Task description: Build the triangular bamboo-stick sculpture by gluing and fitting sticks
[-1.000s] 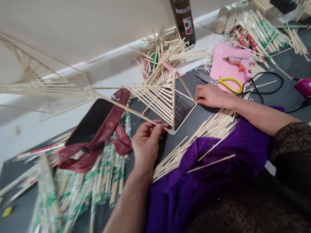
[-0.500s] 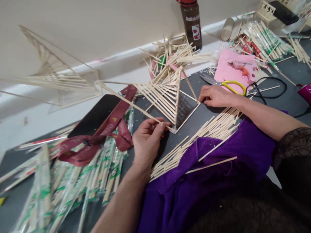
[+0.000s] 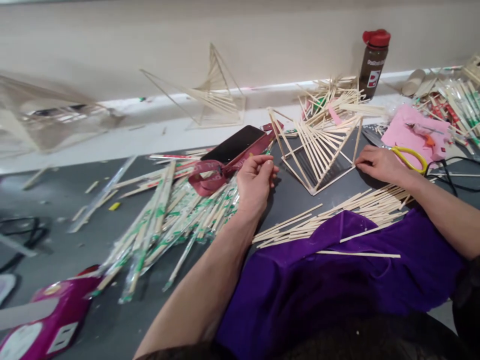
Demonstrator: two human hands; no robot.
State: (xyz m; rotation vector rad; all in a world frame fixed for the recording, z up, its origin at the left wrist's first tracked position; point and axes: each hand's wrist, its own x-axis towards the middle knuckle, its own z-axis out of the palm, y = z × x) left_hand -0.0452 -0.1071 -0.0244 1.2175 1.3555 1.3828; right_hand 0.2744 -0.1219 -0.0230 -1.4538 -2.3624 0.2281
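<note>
Magenta casing [image 3: 56, 312] sits at far left on the grey table [image 3: 123, 325]; next come green-printed wrapped sticks [image 3: 180, 215] and a maroon strap [image 3: 204, 185], its pale lettering blurred. My left hand [image 3: 257, 182] is narrowed, thumb near forefinger; whether it holds anything, I cannot tell. Centre-right stands the stick frame [image 3: 318, 150], its right corner pinched by my right hand [image 3: 382, 164]. Behind, a red-lidded bottle [image 3: 373, 72] shows a P-like logo.

Left hand [image 3: 256, 181] loosely curled; right hand [image 3: 379, 164] palm-down, seemingly pinching.
</note>
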